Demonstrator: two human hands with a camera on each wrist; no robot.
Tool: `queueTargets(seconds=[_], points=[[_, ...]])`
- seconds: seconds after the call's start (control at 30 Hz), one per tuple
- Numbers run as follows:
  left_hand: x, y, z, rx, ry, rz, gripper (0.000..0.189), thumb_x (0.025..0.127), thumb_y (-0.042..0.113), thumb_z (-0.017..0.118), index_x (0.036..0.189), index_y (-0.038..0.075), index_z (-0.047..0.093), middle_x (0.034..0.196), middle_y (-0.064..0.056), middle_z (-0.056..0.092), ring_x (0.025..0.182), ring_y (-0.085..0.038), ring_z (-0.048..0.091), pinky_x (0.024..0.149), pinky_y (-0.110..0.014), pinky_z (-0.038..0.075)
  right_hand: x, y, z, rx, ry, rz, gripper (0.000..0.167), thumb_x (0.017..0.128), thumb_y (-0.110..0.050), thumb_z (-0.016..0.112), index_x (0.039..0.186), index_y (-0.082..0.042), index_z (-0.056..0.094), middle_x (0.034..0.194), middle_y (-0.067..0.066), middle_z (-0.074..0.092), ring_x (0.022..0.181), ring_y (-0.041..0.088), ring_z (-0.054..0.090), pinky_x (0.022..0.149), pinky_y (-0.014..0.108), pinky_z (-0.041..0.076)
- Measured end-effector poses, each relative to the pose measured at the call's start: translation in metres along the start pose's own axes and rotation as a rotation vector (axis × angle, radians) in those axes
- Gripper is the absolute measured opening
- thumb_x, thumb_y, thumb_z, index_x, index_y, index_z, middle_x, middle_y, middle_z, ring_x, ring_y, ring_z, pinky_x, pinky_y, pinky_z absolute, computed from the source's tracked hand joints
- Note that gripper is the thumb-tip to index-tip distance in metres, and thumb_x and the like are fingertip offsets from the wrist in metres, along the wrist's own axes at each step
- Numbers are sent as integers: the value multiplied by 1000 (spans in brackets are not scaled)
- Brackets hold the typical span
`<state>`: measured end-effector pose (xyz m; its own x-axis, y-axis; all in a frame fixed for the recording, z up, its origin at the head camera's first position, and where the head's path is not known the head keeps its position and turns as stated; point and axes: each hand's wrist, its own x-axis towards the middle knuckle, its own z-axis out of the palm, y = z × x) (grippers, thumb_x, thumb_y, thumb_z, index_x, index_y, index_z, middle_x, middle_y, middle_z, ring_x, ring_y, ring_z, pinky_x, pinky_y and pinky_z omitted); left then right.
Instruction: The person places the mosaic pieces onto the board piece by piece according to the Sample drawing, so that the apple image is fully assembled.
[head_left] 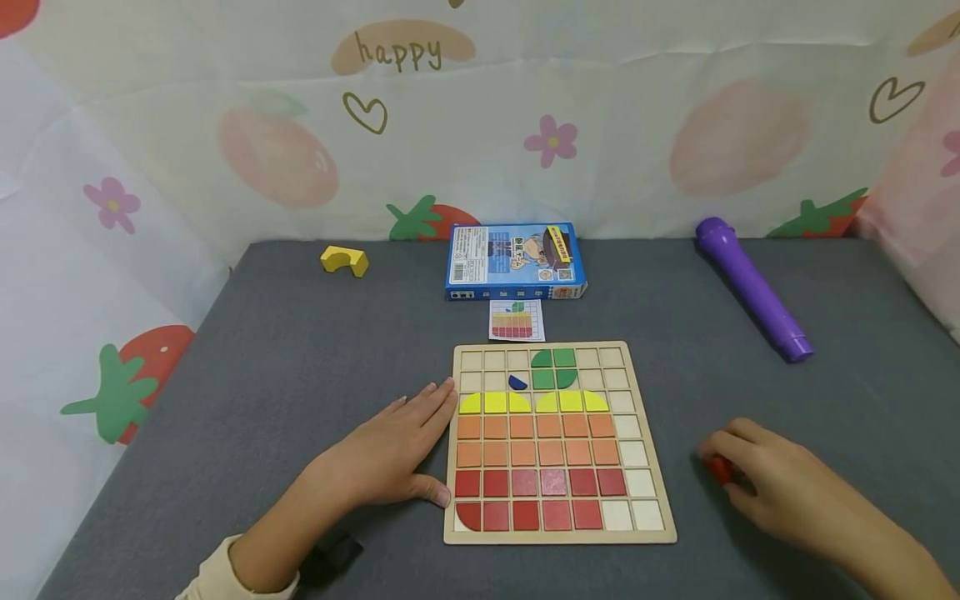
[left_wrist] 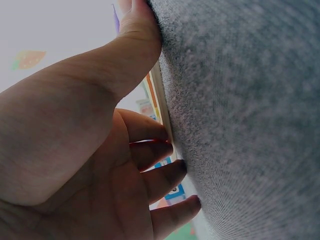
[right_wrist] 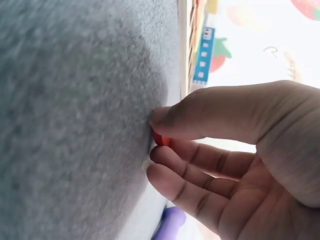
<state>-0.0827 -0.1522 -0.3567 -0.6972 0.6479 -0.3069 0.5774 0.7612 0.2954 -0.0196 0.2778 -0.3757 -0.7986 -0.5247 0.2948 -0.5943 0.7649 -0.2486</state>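
Observation:
A wooden grid board (head_left: 561, 538) lies on the dark table, its squares partly filled with red, orange, yellow and green tiles and one small blue piece (head_left: 517, 382). My left hand (head_left: 375, 458) rests at the board's left edge, fingers straight, with fingertips and thumb touching the rim. To the right of the board, my right hand (head_left: 780, 483) pinches a small red tile (right_wrist: 161, 140) between thumb and fingers, low at the table surface. The tile's full shape is hidden by the fingers. Cream squares show in the board's right columns and bottom right corner.
Behind the board lie a small pattern card (head_left: 517, 322) and a blue box (head_left: 516, 260). A purple microphone-shaped stick (head_left: 753, 287) is at the back right, a yellow arch block (head_left: 344, 260) at the back left. A black object (head_left: 333, 557) sits near the left forearm.

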Motion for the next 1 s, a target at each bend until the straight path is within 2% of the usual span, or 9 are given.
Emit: queueTargets(seconds=[0.23,0.53,0.7,0.87,1.0], points=[[-2,0,-1,0,3,5,112,82,59,74,160,2,17,166,-14,11,151,-33,15,116,-56,21,9,-14,1,76,-37,-39,48,59,8,87,92,-21,66,92,-15,52,75,-1,49,57,23,47],[-2,1,-1,2,-2,-6,112,81,60,74,160,3,17,167,-12,11,151,-31,14,117,-55,21,24,-38,4,171,-47,-145,44,64,6,85,90,-22,64,92,-15,50,74,0,49,59,15,42],[-2,1,-1,0,4,1,113,81,59,74,160,2,17,167,-13,11,151,-32,14,116,-56,21,32,-54,12,185,-58,-207,42,65,3,85,90,-22,62,91,-14,50,73,-1,47,61,10,39],[-2,0,-1,1,3,7,112,82,59,74,160,2,17,167,-14,11,151,-33,14,116,-56,21,40,-68,20,194,-103,-246,38,68,2,85,89,-20,62,88,-13,49,73,0,45,60,13,41],[-1,0,-1,8,-5,0,112,82,60,73,160,3,17,167,-13,10,151,-32,13,117,-55,21,43,-75,24,190,-96,-256,31,73,0,84,85,-21,64,86,-14,49,73,0,47,64,13,43]])
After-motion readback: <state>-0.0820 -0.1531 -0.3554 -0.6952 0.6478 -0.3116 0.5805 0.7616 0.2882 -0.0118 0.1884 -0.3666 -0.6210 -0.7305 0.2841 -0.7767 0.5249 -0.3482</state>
